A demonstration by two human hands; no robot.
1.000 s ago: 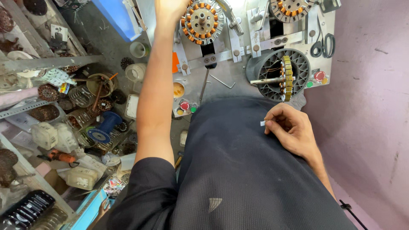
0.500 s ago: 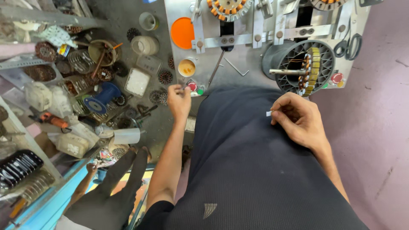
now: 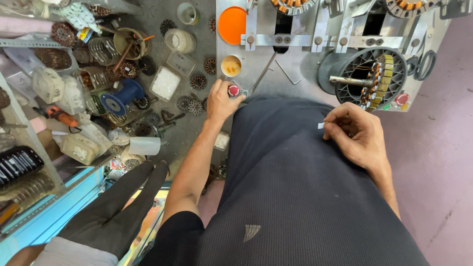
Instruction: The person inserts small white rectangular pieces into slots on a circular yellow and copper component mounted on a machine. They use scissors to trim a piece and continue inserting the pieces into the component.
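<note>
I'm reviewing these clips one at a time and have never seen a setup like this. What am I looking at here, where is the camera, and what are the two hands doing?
There is no robot here. The camera sits on a person's head and looks straight down, so the dark cloth filling the lower middle is their own shirt. The left hand reaches forward to a red button at the edge of a grey metal workbench. The right hand rests near the body and pinches a small white piece between its fingers. On the bench stand a round dark holder with a wound motor core, an orange disc, a small cup and scissors. To the left, the floor is crowded with metal cores, a blue spool and plastic containers.
</note>
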